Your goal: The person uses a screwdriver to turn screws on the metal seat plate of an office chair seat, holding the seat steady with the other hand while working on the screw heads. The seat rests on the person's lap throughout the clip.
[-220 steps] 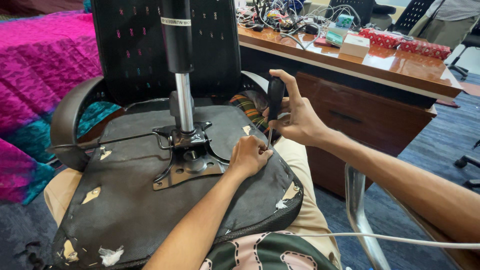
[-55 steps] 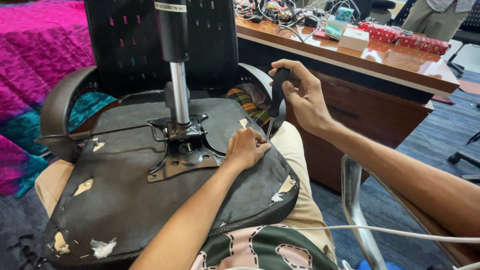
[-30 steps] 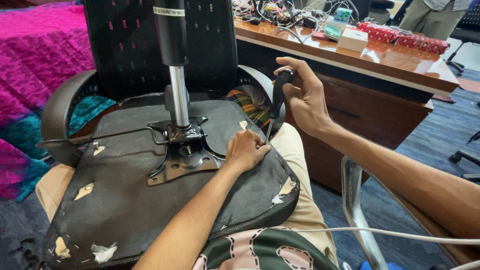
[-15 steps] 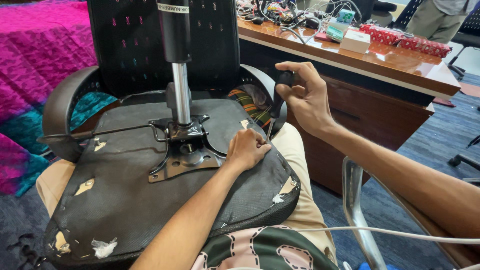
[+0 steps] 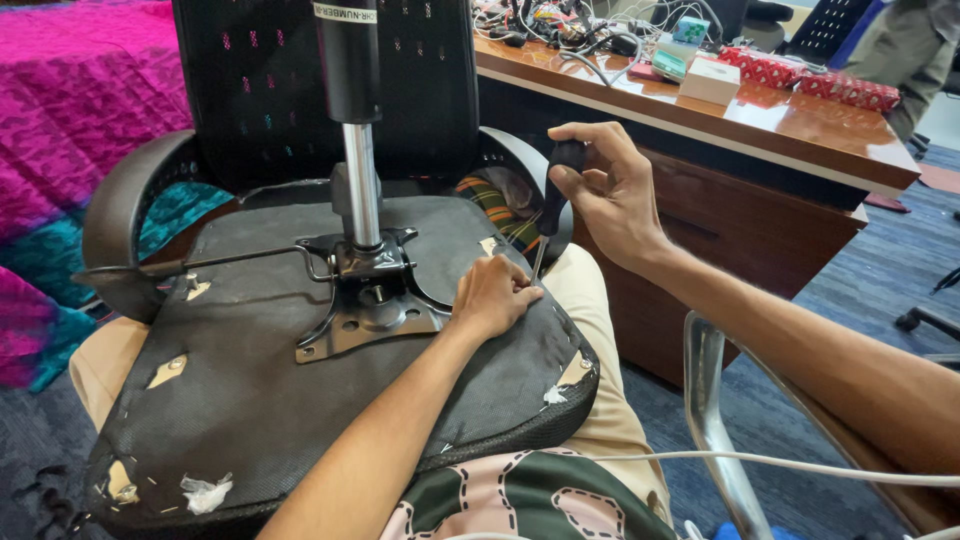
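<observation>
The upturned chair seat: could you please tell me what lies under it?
Under the upturned chair seat show the person's beige-clad legs and, near the armrest, striped cloth. The seat covers the rest of the lap.

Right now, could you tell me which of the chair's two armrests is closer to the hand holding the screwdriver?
The armrest on the desk side, curving just behind the right hand and its screwdriver. The other armrest lies across the seat, by the pink fabric.
</observation>
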